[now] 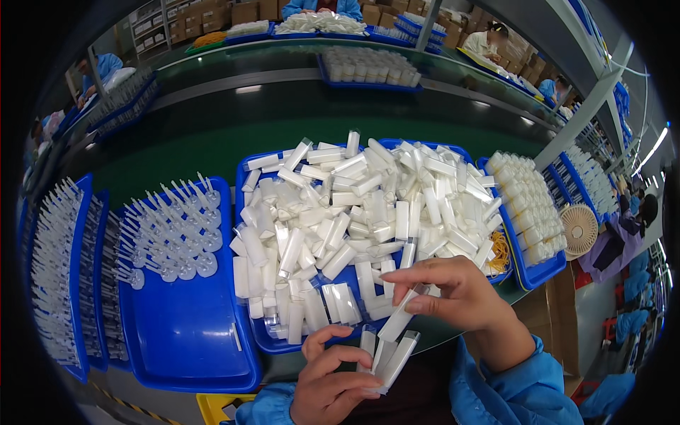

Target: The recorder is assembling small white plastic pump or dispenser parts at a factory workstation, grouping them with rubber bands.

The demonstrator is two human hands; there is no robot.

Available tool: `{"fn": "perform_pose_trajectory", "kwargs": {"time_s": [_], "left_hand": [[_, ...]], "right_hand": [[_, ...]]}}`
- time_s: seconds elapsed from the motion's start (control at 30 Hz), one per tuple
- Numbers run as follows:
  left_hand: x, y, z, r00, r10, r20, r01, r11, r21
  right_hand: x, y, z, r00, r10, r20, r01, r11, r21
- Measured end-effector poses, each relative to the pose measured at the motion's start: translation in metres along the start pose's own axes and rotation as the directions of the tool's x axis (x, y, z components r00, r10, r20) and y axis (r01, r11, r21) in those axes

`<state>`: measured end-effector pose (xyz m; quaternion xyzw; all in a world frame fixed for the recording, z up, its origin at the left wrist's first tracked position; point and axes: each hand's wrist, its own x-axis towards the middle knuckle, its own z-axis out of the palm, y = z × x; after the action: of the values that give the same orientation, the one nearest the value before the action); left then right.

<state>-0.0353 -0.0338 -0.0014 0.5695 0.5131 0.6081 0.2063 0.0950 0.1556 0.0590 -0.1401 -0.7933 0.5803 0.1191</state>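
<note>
My left hand is closed around a few slim white pieces in clear plastic sleeves, their ends fanned upward. Between the thumb and fingers of my right hand is one more white piece in a clear sleeve; it tilts, its lower end close to the pieces in my left hand. Just beyond both hands, a large heap of the same white sleeved pieces fills blue trays. Whether the piece in my right hand touches the others I cannot tell.
At left, a blue tray bears upright clear stemmed parts; stacked trays of similar parts stand beyond it. Right are yellow rubber bands, a tray of bundled white pieces and a fan. A green conveyor runs behind; co-workers sit farther off.
</note>
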Motion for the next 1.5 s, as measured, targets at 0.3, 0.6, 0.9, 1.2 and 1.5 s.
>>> {"fn": "perform_pose_trajectory", "kwargs": {"time_s": [0.3, 0.6, 0.9, 1.2, 1.5], "left_hand": [[0.005, 0.006, 0.007, 0.988, 0.118, 0.099, -0.134, 0.976, 0.174], [0.002, -0.011, 0.016, 0.938, 0.256, -0.232, -0.194, 0.946, 0.261], [-0.007, -0.005, 0.021, 0.978, -0.086, -0.190, 0.097, 0.994, 0.050], [0.007, -0.007, 0.035, 0.844, -0.160, 0.511, 0.532, 0.137, -0.836], [-0.007, -0.019, 0.029, 0.671, -0.220, 0.708, 0.739, 0.277, -0.614]], "right_hand": [[-0.011, -0.005, 0.004, 0.960, 0.207, 0.187, -0.252, 0.931, 0.264], [-0.010, 0.000, 0.014, 0.979, 0.100, 0.175, -0.121, 0.986, 0.111], [-0.011, -0.005, 0.012, 0.984, 0.132, 0.122, -0.147, 0.981, 0.129], [-0.028, -0.013, 0.032, 0.830, -0.510, 0.225, 0.550, 0.815, -0.181], [-0.057, -0.004, -0.004, 0.903, -0.427, 0.048, 0.362, 0.697, -0.619]]}}
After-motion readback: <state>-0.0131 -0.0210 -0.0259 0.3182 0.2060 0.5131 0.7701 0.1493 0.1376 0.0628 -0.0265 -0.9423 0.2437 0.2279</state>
